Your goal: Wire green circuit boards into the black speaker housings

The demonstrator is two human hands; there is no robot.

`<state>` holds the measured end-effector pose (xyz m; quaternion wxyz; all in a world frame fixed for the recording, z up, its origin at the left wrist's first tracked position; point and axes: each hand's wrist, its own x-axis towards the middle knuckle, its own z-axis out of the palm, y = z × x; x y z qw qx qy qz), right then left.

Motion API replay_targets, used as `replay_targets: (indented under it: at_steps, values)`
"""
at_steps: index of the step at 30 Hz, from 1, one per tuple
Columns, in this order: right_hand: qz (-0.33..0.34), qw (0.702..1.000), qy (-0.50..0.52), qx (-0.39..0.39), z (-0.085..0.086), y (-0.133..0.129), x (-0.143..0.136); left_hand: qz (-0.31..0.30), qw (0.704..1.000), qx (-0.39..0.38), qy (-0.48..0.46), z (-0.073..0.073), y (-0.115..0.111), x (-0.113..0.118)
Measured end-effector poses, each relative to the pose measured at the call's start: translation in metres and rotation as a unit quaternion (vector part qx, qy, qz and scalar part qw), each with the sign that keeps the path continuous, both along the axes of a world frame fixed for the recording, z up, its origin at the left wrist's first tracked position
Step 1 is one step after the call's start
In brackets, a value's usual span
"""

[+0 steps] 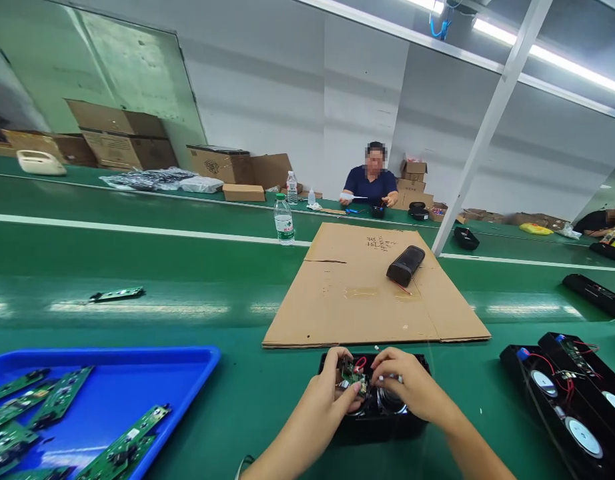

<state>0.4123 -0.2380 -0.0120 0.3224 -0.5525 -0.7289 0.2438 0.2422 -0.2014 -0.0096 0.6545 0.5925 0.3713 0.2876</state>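
A black speaker housing (387,427) lies open on the green bench in front of me, with round silver parts and red wire inside. My left hand (335,390) pinches a small green circuit board (355,377) over the left half of the housing. Over the right half, my right hand (400,373) has its fingers bent together close to the board; whatever is between its fingertips is too small to make out.
At the left, a blue tray (187,380) holds several circuit boards. Open black housings (532,413) stand at the right. Ahead lies a cardboard sheet (362,307) with a black speaker (406,265). A bottle (284,221) stands beyond; a person (370,183) sits across.
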Motion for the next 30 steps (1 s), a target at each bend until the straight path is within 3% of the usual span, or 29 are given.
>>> replay_targets:
  at_steps: [3,5,14,21,24,27,30]
  values:
    - [-0.050,0.992,0.107,-0.033,-0.014,0.007,-0.010,0.021,0.996,0.074,0.053,-0.006,0.002,-0.003]
    - [-0.076,0.991,0.107,-0.012,-0.020,0.007,-0.015,0.032,0.991,0.104,0.080,-0.009,0.004,-0.004]
    - [-0.042,0.989,-0.084,0.118,-0.026,0.003,-0.021,0.019,0.974,0.182,0.133,-0.008,0.002,-0.005]
    - [-0.079,0.919,-0.282,0.265,-0.036,-0.003,-0.032,0.004,0.948,0.243,0.204,-0.008,-0.004,-0.001]
    - [-0.079,0.936,-0.246,0.238,-0.034,-0.004,-0.031,0.011,0.953,0.237,0.186,-0.008,-0.003,-0.001]
    - [-0.087,0.977,-0.146,0.131,-0.026,-0.004,-0.027,0.000,0.959,0.231,0.161,-0.003,-0.001,-0.004]
    - [-0.087,0.994,-0.059,0.036,-0.018,-0.003,-0.025,-0.027,0.958,0.243,0.148,0.004,0.001,-0.007]
